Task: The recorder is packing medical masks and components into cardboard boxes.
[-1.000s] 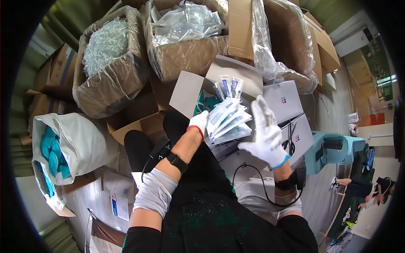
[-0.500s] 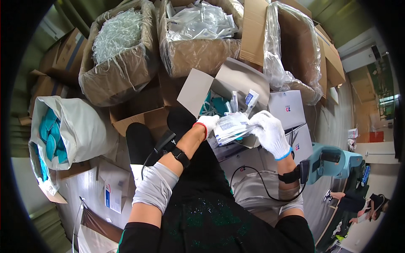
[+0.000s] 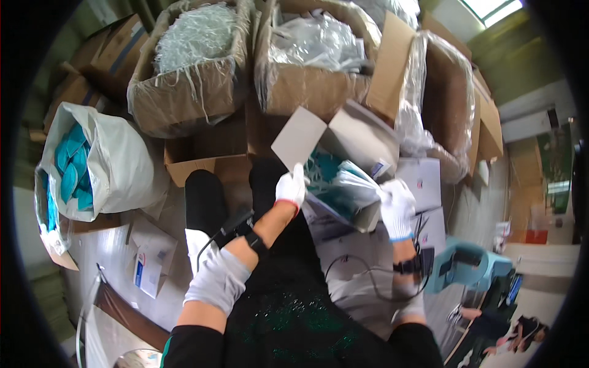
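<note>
A small white carton (image 3: pixel 372 142) stands with its flaps raised in front of me, with teal face-mask-like pieces (image 3: pixel 324 173) inside. My right hand (image 3: pixel 397 205), in a white knit glove, pinches a fanned stack of white packets (image 3: pixel 356 185) over the carton's right part. My left hand (image 3: pixel 291 186), gloved with a red cuff, is closed at the carton's left edge beside the raised flap. Its fingertips are partly hidden there. A loose white-and-blue packet (image 3: pixel 380 168) lies by the carton's far inner wall.
Behind stand plastic-lined brown boxes: one with white shredded strips (image 3: pixel 195 38), one with clear bags (image 3: pixel 319 42), and an open one (image 3: pixel 443 92). A white sack (image 3: pixel 119 165) of teal pieces is at left. White boxes (image 3: pixel 420 184) and a blue-green stool (image 3: pixel 469 260) are right.
The packet stack has moved from above the carton's front edge into its opening, now in my right hand alone. My left hand has let go of the packets and shifted left to the carton's edge.
</note>
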A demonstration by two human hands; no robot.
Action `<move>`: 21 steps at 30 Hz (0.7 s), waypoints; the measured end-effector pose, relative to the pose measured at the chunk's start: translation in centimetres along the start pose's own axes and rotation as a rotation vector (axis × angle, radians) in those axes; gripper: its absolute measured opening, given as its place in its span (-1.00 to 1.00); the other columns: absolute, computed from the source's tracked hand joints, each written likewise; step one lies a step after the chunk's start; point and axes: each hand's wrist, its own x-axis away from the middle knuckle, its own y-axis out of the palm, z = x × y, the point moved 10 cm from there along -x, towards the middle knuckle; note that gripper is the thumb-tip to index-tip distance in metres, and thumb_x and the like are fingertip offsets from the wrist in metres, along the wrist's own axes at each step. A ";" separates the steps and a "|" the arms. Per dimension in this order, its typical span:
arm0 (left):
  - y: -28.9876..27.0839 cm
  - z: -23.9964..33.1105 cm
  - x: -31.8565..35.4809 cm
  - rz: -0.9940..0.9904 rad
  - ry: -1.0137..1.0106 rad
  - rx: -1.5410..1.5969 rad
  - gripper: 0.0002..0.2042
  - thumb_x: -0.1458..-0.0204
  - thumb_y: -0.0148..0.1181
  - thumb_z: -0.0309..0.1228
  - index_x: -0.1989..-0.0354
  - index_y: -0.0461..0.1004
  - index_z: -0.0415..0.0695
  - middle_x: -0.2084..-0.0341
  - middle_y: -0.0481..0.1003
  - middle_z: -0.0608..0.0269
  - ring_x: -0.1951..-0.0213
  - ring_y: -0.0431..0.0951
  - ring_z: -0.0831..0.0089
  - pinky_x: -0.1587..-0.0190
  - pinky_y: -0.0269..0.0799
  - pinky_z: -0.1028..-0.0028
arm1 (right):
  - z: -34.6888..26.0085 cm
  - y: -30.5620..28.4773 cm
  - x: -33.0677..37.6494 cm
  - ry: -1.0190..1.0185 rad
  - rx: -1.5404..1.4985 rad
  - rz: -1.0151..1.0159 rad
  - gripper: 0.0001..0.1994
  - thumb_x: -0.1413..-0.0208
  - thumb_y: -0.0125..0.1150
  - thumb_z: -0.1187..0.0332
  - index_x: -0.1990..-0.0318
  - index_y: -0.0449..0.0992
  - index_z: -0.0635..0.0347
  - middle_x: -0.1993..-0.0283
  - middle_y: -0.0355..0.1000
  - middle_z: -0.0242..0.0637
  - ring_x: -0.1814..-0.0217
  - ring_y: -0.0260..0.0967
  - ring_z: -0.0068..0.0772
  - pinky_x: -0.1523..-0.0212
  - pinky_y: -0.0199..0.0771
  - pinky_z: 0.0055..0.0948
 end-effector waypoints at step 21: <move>-0.8 -0.2 2.4 -0.106 0.197 -0.170 -0.66 -0.25 0.00 -0.20 0.42 0.54 -0.20 0.74 0.40 0.24 0.71 0.35 0.50 0.60 0.26 0.43 | 11.8 -4.7 5.3 0.457 -0.466 0.205 -0.79 0.04 0.30 0.70 0.26 0.55 0.23 0.30 0.46 -0.44 0.25 0.39 -0.60 0.16 0.42 -0.60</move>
